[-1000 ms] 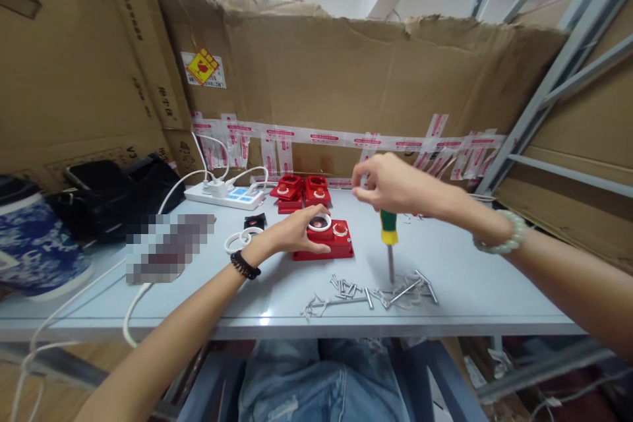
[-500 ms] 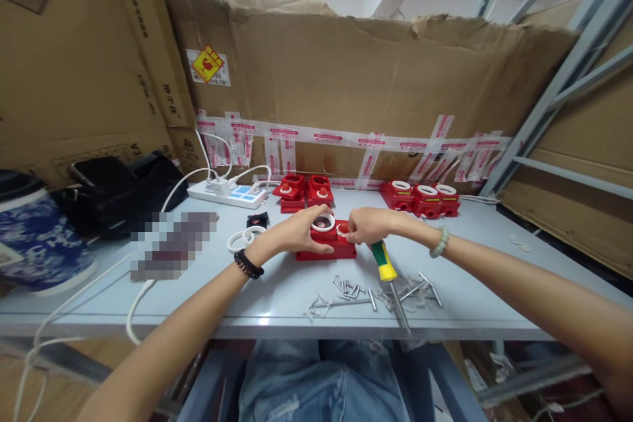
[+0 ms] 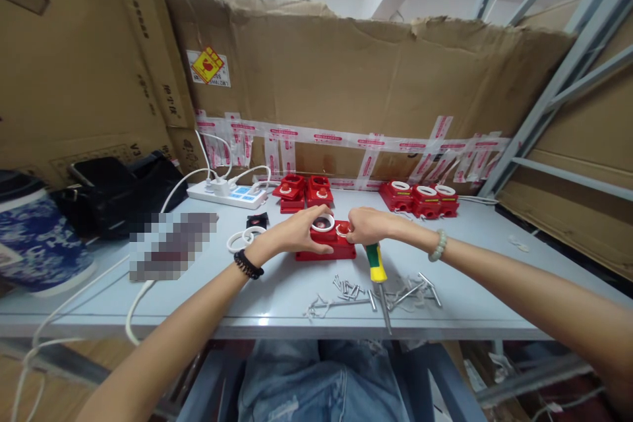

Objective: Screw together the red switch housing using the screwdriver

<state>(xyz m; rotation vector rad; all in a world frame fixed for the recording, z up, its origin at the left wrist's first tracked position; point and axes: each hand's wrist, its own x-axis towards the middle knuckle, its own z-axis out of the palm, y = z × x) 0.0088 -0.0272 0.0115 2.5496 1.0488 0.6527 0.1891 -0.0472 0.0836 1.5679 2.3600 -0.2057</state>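
A red box-shaped housing [image 3: 326,253] sits on the table in front of me, with a white ring round a dark opening on top. Beside that opening is a small red button [image 3: 343,229] in a white collar. My left hand [image 3: 301,229] grips the housing's left side, thumb along the front. My right hand [image 3: 366,224] is closed on a screwdriver [image 3: 377,267] with a green and yellow handle, its shaft pointing back toward me. The right fingertips touch or nearly touch the button's collar; they hide part of it. Several loose screws [image 3: 349,289] lie in front of the housing.
T-shaped metal keys [image 3: 429,289] lie near the front edge. White rings [image 3: 241,241] and a black piece [image 3: 257,219] are left of my hand. More red housings [image 3: 425,199] stand at the back. A power strip [image 3: 227,193], a phone and a patterned cup [image 3: 42,244] are at left.
The screwdriver in my right hand has swung, its tip moving left, so it hangs more upright. My left hand and the red housing stay in place.
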